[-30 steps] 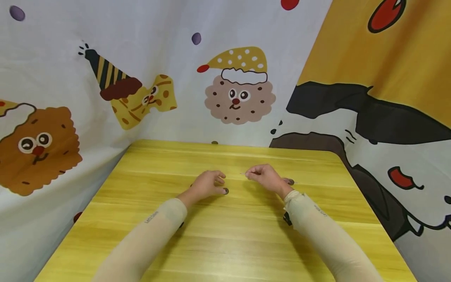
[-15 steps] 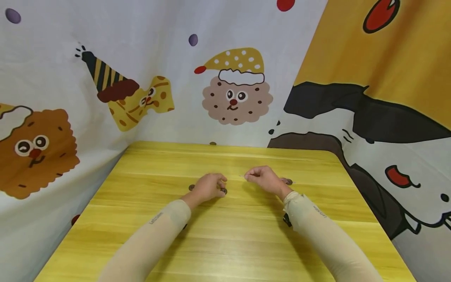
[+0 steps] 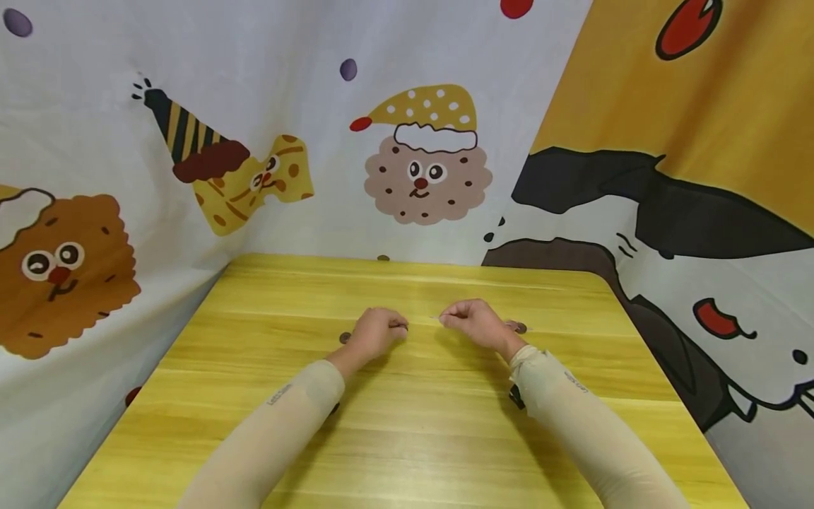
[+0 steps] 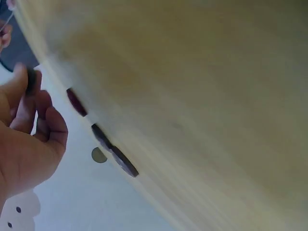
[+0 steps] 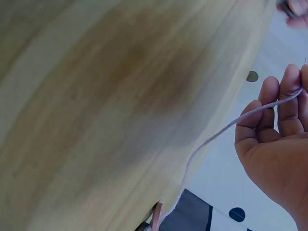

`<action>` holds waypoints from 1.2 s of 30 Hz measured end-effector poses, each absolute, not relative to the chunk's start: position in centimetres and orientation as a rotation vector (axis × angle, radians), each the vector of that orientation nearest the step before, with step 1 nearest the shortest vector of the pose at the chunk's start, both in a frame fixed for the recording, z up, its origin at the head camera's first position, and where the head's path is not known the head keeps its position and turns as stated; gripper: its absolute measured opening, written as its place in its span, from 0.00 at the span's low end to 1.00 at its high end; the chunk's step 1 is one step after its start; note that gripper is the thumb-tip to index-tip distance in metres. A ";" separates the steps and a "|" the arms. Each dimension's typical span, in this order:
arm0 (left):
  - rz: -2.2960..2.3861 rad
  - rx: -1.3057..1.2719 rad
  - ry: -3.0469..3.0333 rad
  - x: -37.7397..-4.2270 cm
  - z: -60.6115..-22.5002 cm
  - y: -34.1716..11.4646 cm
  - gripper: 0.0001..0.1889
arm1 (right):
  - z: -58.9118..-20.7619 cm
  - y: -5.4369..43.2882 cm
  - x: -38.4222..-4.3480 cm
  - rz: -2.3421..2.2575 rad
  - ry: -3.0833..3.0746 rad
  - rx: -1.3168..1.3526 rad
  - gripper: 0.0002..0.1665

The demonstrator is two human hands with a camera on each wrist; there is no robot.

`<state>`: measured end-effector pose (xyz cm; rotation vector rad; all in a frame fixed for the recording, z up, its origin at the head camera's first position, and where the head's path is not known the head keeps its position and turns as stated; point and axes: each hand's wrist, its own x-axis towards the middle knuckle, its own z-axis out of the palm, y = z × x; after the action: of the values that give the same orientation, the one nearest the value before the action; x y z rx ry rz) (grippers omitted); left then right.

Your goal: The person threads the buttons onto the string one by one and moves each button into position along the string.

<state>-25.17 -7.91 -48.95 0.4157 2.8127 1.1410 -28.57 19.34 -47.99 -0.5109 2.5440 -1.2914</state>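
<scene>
My left hand [image 3: 375, 331] pinches a dark, flat round disc [image 4: 31, 81] between thumb and fingers, above the table. Several dark discs [image 4: 124, 161] lie below it in the left wrist view. In the head view, one disc [image 3: 345, 338] shows behind the left wrist. Facing the left hand across a small gap, my right hand [image 3: 473, 322] pinches a thin pale cord [image 5: 219, 132] near its end. The cord tip [image 3: 434, 317] pokes out toward the left hand. Its other stretch hangs below the palm to a reddish-brown disc [image 5: 156, 216] at the table.
The yellow wood-grain table [image 3: 420, 438] spreads under both arms. Behind the right wrist lie dark discs [image 3: 521, 328]. A curtain [image 3: 286, 85] printed with cartoon biscuits hangs at the table's back and sides.
The left hand's fingers have closed on a dark disc on the table and raised it toward the cord tip. The right hand has stayed nearly still with the cord.
</scene>
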 end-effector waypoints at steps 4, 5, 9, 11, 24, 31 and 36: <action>1.440 0.227 2.795 -25.7 -48.4 -7.5 0.13 | -47.7 19.2 -28.4 -1.291 2.554 -0.501 0.19; 1.532 0.161 2.771 -25.8 -48.2 -7.4 0.12 | -47.7 19.2 -28.4 -1.293 2.559 -0.494 0.19; 1.889 -0.053 2.608 -26.1 -47.7 -6.6 0.10 | -47.5 18.9 -28.5 -1.312 2.583 -0.461 0.21; 1.997 -0.111 2.530 -26.2 -47.5 -6.1 0.09 | -47.4 18.8 -28.5 -1.325 2.595 -0.442 0.21; 2.239 -0.251 2.213 -25.6 -47.7 -3.5 0.15 | -46.6 18.3 -28.0 -1.409 2.591 -0.440 0.15; 2.323 -0.301 2.095 -25.5 -47.7 -3.1 0.15 | -46.4 17.7 -27.8 -1.421 2.624 -0.439 0.18; 2.335 -0.299 2.086 -25.5 -47.9 -3.0 0.14 | -46.5 17.6 -27.7 -1.409 2.636 -0.445 0.18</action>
<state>-25.52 -2.97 -47.91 -0.2992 2.0857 2.3352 -27.73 17.58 -46.46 -0.4447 2.6359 -1.4086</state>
